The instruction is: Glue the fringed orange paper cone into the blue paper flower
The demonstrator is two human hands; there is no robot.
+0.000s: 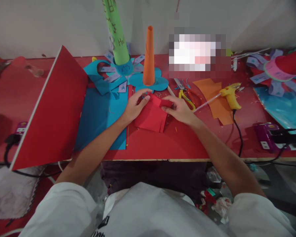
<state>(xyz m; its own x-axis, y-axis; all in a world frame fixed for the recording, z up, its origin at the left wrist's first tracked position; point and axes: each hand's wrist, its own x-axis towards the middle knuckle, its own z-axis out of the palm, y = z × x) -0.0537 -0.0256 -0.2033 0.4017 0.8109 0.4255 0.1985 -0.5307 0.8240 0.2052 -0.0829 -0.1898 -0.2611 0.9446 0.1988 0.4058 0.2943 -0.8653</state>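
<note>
Red paper, in what looks like a folded stack, lies at the middle of the red table, its far edge bent up. My left hand pinches the far left corner between thumb and fingers. At the far right corner, my right hand grips a raised flap of the same paper. Just beyond my hands stands an orange paper cone on a blue flower-shaped paper base. Blue sheets lie left of the red paper, partly under my left forearm.
A red upright board stands at the left. Behind is a green paper tube with blue petals. Scissors, orange paper, a yellow glue gun and a purple power socket with cables lie to the right.
</note>
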